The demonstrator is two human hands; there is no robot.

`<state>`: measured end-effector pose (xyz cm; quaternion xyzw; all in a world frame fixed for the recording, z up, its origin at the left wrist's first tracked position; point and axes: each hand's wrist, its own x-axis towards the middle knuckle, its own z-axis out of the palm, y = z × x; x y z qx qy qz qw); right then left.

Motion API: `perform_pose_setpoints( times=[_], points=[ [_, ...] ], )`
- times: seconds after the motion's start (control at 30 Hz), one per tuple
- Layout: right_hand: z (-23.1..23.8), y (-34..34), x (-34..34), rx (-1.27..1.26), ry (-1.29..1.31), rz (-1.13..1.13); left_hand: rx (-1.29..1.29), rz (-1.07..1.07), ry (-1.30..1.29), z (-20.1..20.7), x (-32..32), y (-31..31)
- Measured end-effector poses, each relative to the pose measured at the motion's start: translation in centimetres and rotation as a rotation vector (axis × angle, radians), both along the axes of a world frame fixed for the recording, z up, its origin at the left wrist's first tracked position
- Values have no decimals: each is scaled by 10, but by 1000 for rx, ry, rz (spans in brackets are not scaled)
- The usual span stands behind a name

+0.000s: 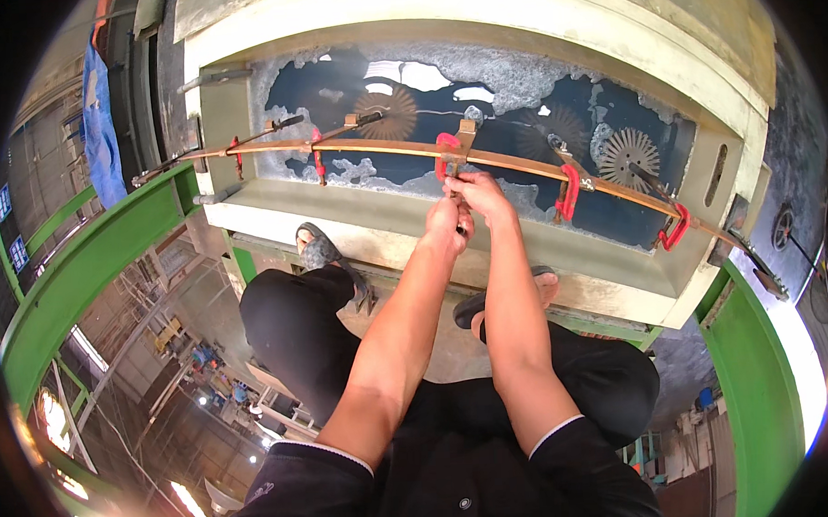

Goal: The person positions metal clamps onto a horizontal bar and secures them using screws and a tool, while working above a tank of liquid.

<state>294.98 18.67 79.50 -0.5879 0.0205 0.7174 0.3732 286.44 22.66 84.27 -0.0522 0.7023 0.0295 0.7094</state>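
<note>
The centre clamp (447, 155), red, sits at 12 o'clock from the hands, hooked on the long copper-coloured bar (383, 147), probably to press the upright strip (466, 136) against it for firm contact. The right hand (483, 197) has its fingers pinched on the clamp's lower end, likely to steady or turn the screw. The left hand (446, 223) is curled just below, at about 7 o'clock from the right; its grip hides what is inside, so I cannot tell whether it is closed on anything.

The bar spans the tank (607, 299) from between 9 and 10 o'clock to between 3 and 4, seemingly so that things hang into the dark liquid (492, 137). A finned disc (629, 151) shows between 2 and 3 o'clock; another red clamp (569, 192) grips the bar at 3.
</note>
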Motion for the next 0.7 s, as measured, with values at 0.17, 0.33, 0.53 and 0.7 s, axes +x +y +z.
perform_pose_setpoints(
  times=[0.17,0.33,0.53,0.7],
  points=[
    [-15,-10,-5,7,-20,-68,109,-153,222,18,20,-9],
    [-21,-13,0,43,-8,-35,246,-165,358,7,41,-28],
    [-49,-33,-9,140,17,-80,334,-161,478,-3,40,-54],
    [-22,-8,-21,126,-229,1,229,-134,36,23,-22,-52]
  ],
)
